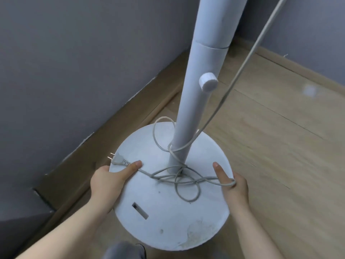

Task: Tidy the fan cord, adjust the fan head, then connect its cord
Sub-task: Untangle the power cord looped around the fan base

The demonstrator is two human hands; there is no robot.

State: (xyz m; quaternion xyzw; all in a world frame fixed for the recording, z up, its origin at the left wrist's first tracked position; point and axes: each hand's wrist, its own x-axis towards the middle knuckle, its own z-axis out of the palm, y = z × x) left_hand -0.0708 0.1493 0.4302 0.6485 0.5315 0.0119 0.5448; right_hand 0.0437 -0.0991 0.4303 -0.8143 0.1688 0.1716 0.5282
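White cord (pixel 179 179) still tangled on base (pixel 168 217), plug (pixel 117 160) loose. Left grip (pixel 110 181) and right grip (pixel 234 187) clamp base rim. Nothing done yet.

A home room: wood-look floor (pixel 270 146), grey wall (pixel 74 62), brown skirting (pixel 115 131).

soft, dim, cool light; faint glare on the floor (pixel 309 89) right of the fan pole (pixel 196 109); edges bend and blur.
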